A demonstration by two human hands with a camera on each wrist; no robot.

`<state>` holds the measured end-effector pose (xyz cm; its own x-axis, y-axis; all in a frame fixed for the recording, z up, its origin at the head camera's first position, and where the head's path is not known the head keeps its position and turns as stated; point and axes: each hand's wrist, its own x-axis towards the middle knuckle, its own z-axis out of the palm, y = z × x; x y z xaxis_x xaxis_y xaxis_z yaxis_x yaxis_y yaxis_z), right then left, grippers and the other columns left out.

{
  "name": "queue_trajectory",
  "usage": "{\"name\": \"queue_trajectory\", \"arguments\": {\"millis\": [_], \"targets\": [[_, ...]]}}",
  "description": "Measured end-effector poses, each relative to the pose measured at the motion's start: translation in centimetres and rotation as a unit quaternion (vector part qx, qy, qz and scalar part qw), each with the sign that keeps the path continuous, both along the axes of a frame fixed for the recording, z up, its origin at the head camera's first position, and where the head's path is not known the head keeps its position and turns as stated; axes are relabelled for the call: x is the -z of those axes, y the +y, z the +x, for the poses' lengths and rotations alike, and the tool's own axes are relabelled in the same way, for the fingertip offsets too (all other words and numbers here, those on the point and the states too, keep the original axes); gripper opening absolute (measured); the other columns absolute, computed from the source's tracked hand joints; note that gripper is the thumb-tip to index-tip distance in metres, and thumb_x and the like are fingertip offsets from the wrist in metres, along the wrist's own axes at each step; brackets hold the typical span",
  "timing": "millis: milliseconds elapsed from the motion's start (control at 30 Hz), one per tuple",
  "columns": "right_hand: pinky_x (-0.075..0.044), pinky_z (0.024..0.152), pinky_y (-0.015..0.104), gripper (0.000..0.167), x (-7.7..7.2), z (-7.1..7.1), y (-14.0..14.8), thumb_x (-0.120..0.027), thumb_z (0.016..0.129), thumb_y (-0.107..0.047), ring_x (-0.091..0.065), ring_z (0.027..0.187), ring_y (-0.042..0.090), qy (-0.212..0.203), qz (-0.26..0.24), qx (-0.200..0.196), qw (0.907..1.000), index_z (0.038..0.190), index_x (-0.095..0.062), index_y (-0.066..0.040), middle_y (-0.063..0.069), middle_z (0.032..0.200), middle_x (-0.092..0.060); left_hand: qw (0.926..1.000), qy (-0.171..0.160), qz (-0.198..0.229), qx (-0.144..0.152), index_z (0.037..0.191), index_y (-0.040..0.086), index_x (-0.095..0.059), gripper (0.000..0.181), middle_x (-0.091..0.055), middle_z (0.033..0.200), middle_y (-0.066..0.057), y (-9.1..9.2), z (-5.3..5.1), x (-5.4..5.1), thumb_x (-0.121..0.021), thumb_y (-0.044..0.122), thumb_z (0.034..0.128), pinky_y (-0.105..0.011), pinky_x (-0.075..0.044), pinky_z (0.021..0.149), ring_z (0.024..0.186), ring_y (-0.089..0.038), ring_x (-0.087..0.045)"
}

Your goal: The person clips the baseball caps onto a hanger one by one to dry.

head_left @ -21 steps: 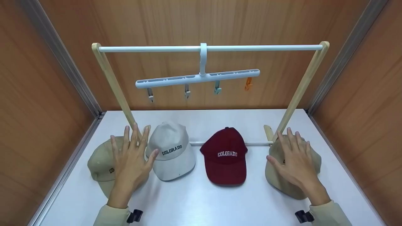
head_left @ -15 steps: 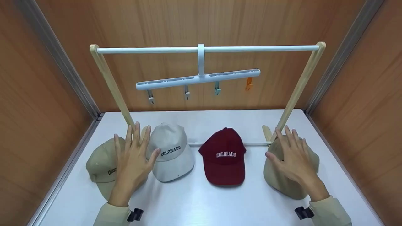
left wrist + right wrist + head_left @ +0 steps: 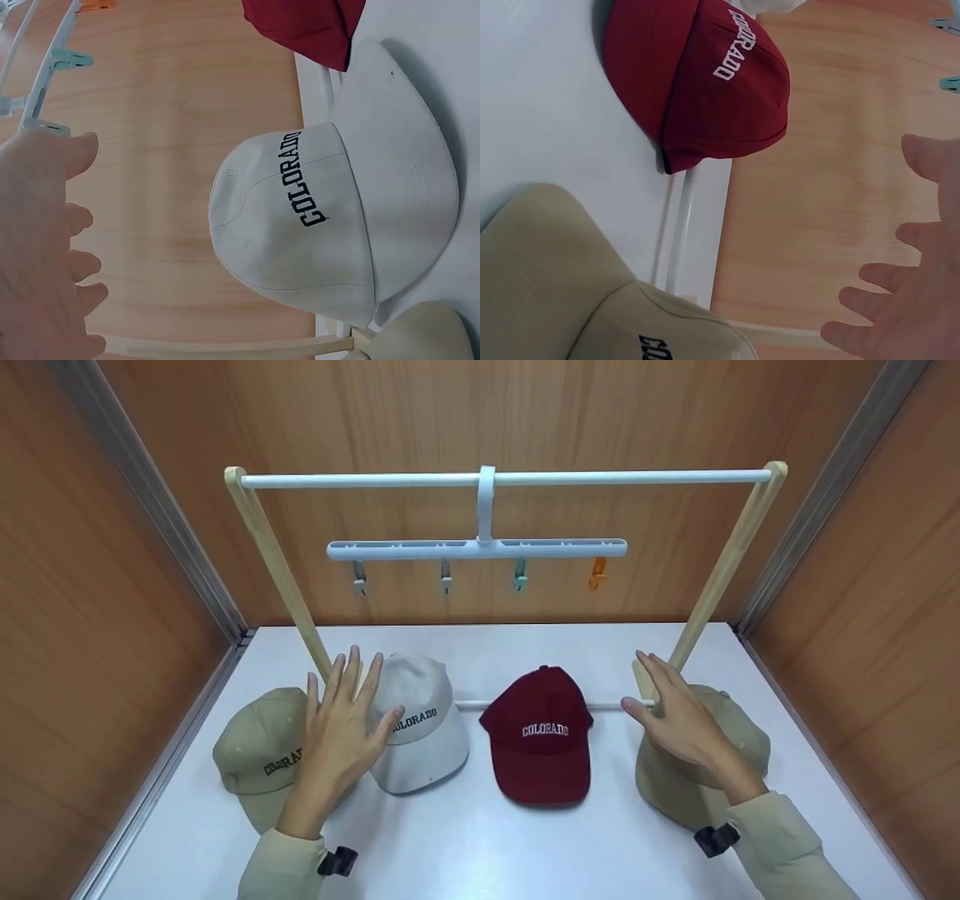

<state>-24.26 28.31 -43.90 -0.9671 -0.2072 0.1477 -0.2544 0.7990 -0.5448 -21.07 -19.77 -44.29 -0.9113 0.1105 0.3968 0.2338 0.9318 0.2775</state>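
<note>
My left hand (image 3: 341, 731), fingers spread, hovers between an olive cap (image 3: 259, 742) at the far left and a light grey cap (image 3: 420, 727), overlapping both in the head view. The grey cap (image 3: 300, 217) shows apart from that hand in the left wrist view. On the right, my right hand (image 3: 682, 724) is held above a second olive cap (image 3: 739, 735), fingers extended and holding nothing. A maroon cap (image 3: 540, 735) lettered COLORADO lies between the hands; it also appears as the maroon cap (image 3: 720, 82) in the right wrist view.
Behind the caps stands a rack with wooden legs (image 3: 724, 562) and a white top rod (image 3: 360, 481). From it hangs a pale blue hanger (image 3: 480, 549) with several clips, one of them an orange clip (image 3: 598, 574). Wooden panels (image 3: 112, 622) enclose the white tabletop (image 3: 465, 847).
The hanger has swung from tilted to level. Both hands have shifted inward: the left hand to the right, the right hand to the left and turned, uncovering more of the olive caps.
</note>
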Motion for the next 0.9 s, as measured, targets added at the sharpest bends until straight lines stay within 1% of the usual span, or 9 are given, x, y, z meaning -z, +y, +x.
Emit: {"name": "queue_trajectory", "arguments": {"millis": [167,267,367,533,667,767,900], "targets": [[-0.023,0.115,0.081,0.083,-0.3,-1.2,-0.7,-0.056,0.107,-0.055,-0.021,0.158,0.052,0.009,-0.015,-0.013,0.9998,0.171,-0.020,-0.018,0.024,0.173,-0.019,0.9998,0.015,0.002,0.011,0.167,0.017,-0.034,0.079,-0.022,0.175,-0.017,0.7,-0.8,0.0,-0.061,0.053,0.1024,-0.066,-0.003,0.128,0.162,-0.040,-0.018],[-0.023,0.116,0.080,0.081,-0.5,-1.8,-1.1,-0.057,0.107,-0.053,-0.023,0.157,0.051,0.018,-0.025,-0.021,0.9993,0.170,-0.023,-0.016,0.024,0.172,-0.022,0.9995,0.024,-0.001,0.021,0.167,0.017,-0.035,0.078,-0.024,0.175,-0.016,1.1,-1.3,-0.1,-0.060,0.053,0.1028,-0.066,-0.006,0.129,0.161,-0.039,-0.022],[-0.023,0.117,0.080,0.079,-0.5,-2.2,-1.3,-0.059,0.107,-0.051,-0.024,0.157,0.051,0.019,-0.038,-0.030,0.9987,0.170,-0.025,-0.016,0.024,0.172,-0.024,0.9989,0.033,0.000,0.034,0.166,0.017,-0.037,0.076,-0.026,0.174,-0.015,1.6,-1.7,-0.3,-0.061,0.052,0.1028,-0.064,-0.008,0.129,0.161,-0.038,-0.025],[-0.021,0.118,0.080,0.076,-0.3,-3.0,-1.4,-0.059,0.107,-0.048,-0.024,0.158,0.048,0.004,-0.058,-0.036,0.9976,0.169,-0.026,-0.020,0.021,0.172,-0.025,0.9972,0.044,0.013,0.059,0.166,0.019,-0.037,0.075,-0.029,0.174,-0.014,2.6,-2.2,-0.5,-0.062,0.050,0.1028,-0.061,-0.011,0.130,0.159,-0.037,-0.029],[-0.022,0.119,0.077,0.075,0.0,-3.7,-1.5,-0.058,0.107,-0.052,-0.026,0.158,0.045,-0.003,-0.066,-0.037,0.9971,0.169,-0.027,-0.023,0.018,0.172,-0.028,0.9960,0.049,0.011,0.074,0.167,0.020,-0.037,0.074,-0.030,0.173,-0.013,3.4,-2.8,-0.7,-0.061,0.050,0.1035,-0.061,-0.013,0.130,0.158,-0.036,-0.031],[-0.025,0.119,0.076,0.075,0.1,-4.1,-1.7,-0.058,0.107,-0.053,-0.029,0.157,0.043,-0.001,-0.070,-0.043,0.9966,0.169,-0.028,-0.024,0.017,0.171,-0.030,0.9954,0.048,0.011,0.082,0.167,0.021,-0.036,0.073,-0.031,0.173,-0.012,4.1,-3.2,-0.8,-0.059,0.050,0.1044,-0.059,-0.014,0.130,0.158,-0.035,-0.032],[-0.027,0.119,0.074,0.074,0.0,-4.5,-2.0,-0.060,0.107,-0.051,-0.031,0.156,0.043,0.008,-0.077,-0.049,0.9958,0.168,-0.030,-0.023,0.017,0.170,-0.033,0.9942,0.048,0.014,0.095,0.167,0.023,-0.035,0.071,-0.032,0.173,-0.010,5.0,-3.9,-0.9,-0.057,0.051,0.1057,-0.056,-0.015,0.131,0.158,-0.034,-0.032]]}}
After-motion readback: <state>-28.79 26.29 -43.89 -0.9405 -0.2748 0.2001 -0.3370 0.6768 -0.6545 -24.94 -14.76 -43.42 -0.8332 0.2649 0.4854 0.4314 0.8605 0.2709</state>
